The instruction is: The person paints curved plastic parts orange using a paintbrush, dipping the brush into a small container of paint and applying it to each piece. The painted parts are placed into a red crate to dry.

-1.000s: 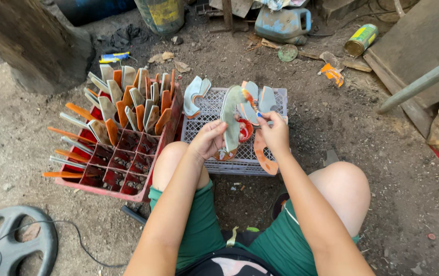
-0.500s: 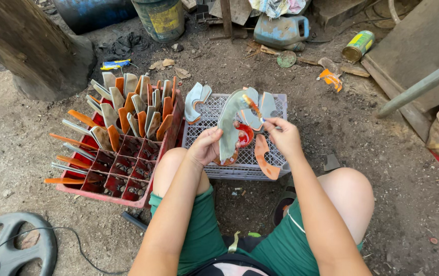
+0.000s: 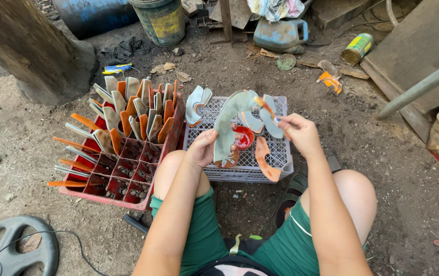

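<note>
Curved grey piece (image 3: 232, 120) now higher over white crate (image 3: 281, 168), both hands pinching it.

My left hand (image 3: 202, 148) was curled shut, palm inward. My right hand (image 3: 297, 132) pinched with fingertips, both forearms outstretched.

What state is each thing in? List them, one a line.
Left hand: gripping the curved grey piece's lower end.
Curved grey piece: held upright over the white crate.
Right hand: fingers pinching something small at the piece's top.
White crate: upturned, pieces on it.
Red crate: tilted, slots part-filled.
Red dish: open.
</note>
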